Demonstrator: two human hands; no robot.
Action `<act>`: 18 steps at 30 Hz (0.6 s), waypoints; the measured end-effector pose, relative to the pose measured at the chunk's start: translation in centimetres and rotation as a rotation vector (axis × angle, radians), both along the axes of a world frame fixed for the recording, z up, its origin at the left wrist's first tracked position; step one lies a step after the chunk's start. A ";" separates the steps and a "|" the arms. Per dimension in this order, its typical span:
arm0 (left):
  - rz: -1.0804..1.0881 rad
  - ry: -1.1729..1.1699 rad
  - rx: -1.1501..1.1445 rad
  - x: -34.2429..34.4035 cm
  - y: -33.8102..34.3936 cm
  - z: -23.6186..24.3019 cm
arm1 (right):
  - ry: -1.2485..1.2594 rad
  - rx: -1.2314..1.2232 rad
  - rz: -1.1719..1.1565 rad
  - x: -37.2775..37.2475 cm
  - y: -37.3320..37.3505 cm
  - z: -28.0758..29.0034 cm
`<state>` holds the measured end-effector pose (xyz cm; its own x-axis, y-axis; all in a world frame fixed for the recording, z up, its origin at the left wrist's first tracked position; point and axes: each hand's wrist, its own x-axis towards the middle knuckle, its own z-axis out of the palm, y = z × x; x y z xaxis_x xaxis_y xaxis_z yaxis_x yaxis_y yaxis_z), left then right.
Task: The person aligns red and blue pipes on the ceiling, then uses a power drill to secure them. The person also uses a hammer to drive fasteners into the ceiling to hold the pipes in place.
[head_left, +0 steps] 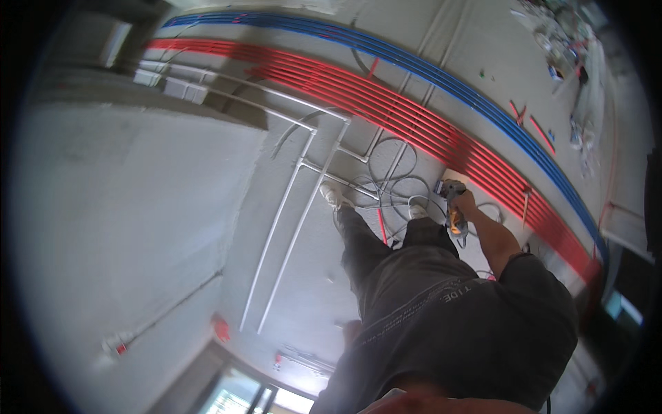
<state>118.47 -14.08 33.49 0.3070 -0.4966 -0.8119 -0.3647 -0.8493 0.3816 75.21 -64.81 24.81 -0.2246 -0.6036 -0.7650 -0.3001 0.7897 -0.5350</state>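
Note:
At the right, my right hand (467,201) is closed round a grey-and-orange power tool (454,219). Its broad grey head points away from my body, close to the red conduits (386,114); the exact kind of tool cannot be made out. A pale board-like piece (456,177) lies by the tool's head. My left hand (351,332) shows only as a small skin-coloured patch beside my dark shirt, with its fingers hidden. Grey cable (393,157) lies in loops on the floor around my white shoes.
Blue conduits (427,65) run beyond the red ones. White pipes (286,214) cross the floor at left. A hammer (526,203) lies over the red conduits. Red-handled pliers (518,114) lie beyond the blue conduits, with a debris heap (562,45) farther off. A grey wall (131,207) stands left.

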 end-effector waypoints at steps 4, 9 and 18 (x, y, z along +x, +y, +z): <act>-0.618 -0.209 -0.555 22.8 -4.1 -4.0 | 0.059 0.065 -0.154 7.2 0.5 5.6; 0.734 0.101 -0.097 39.5 -22.5 0.3 | 0.096 0.069 -0.379 10.7 2.8 10.8; 0.490 0.049 -0.135 51.6 -47.5 3.9 | -0.047 0.110 -0.599 26.0 3.5 11.6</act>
